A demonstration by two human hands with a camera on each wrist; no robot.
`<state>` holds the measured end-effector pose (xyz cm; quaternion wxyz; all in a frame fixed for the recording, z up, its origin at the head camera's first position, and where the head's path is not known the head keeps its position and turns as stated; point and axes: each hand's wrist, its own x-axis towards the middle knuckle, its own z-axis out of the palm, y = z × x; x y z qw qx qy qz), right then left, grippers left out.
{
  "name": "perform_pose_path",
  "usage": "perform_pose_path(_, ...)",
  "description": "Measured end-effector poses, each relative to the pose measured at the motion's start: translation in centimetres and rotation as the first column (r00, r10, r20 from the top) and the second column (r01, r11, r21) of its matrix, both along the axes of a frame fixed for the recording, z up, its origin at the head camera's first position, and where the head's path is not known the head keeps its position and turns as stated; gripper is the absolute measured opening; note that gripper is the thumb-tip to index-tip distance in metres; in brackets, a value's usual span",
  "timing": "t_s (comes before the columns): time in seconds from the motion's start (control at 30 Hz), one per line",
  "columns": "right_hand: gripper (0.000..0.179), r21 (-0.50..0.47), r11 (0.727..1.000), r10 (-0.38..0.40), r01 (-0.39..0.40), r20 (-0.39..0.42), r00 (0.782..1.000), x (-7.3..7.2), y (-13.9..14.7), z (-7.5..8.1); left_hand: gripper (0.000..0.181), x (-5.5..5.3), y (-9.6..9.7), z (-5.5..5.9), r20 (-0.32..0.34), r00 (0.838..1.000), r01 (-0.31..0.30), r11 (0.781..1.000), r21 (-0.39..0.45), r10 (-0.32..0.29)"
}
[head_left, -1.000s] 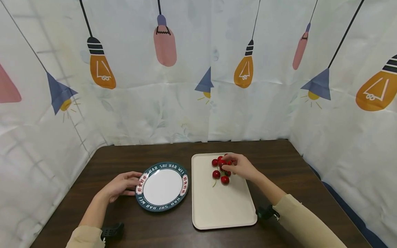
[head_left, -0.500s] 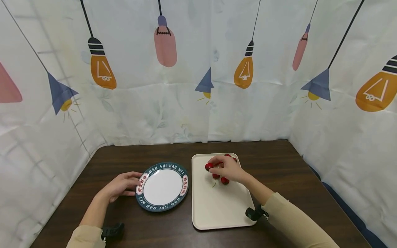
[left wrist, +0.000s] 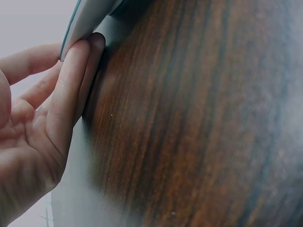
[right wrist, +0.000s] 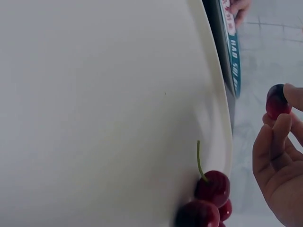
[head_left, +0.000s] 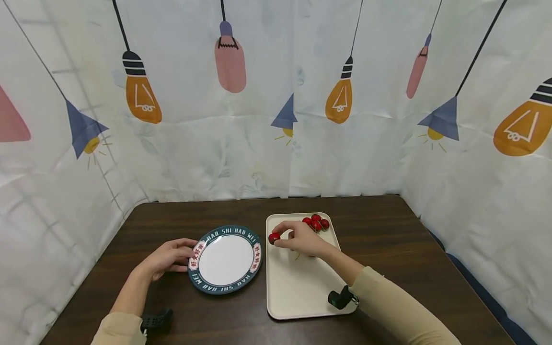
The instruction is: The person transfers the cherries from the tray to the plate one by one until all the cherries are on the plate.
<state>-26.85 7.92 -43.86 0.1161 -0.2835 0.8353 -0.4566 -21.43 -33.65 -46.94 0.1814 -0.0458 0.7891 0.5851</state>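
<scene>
My left hand (head_left: 170,258) holds the left rim of a round plate (head_left: 226,261) with a white middle and a dark teal lettered border. In the left wrist view, the plate's edge (left wrist: 78,28) lies between the thumb and fingers. My right hand (head_left: 302,238) pinches a dark red cherry (head_left: 274,238) between thumb and fingertips, over the left edge of a cream tray (head_left: 302,292). Several other cherries (head_left: 316,224) lie at the tray's back right. One stemmed cherry (right wrist: 212,189) shows in the right wrist view; in the head view my right hand hides some cherries.
Plate and tray stand side by side on a dark wooden table (head_left: 388,249), a narrow gap between them. A white curtain (head_left: 258,163) printed with lamps surrounds the table's back and sides. Black wrist devices (head_left: 340,298) sit at both sleeves.
From the cherry cluster, my right hand has moved left across the tray with one cherry in its fingertips, uncovering the cherries at the back. My left hand and the plate have stayed put.
</scene>
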Motion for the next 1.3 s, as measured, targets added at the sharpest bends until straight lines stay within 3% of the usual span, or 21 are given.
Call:
perform_pose_path(0.23, 0.023, -0.005, 1.0, 0.029, -0.029, 0.038, 0.999, 0.2, -1.5, 0.0, 0.056, -0.1, 0.0, 0.0, 0.003, 1.0, 0.004, 1.0, 0.003, -0.004)
perform_pose_path(0.87, 0.028, 0.066, 0.989, 0.132, -0.132, -0.009, 0.991, 1.0, -6.4, -1.1, 0.056, -0.2, -0.1, -0.2, 0.007, 1.0, -0.006, 1.0, -0.011, 0.006)
perform_pose_path(1.3, 0.026, 0.035, 0.984, 0.175, -0.177, 0.05, 0.983, 1.7, -9.2, -1.3, 0.056, 0.1, 0.2, 0.2, 0.008, 1.0, -0.017, 1.0, -0.017, 0.017)
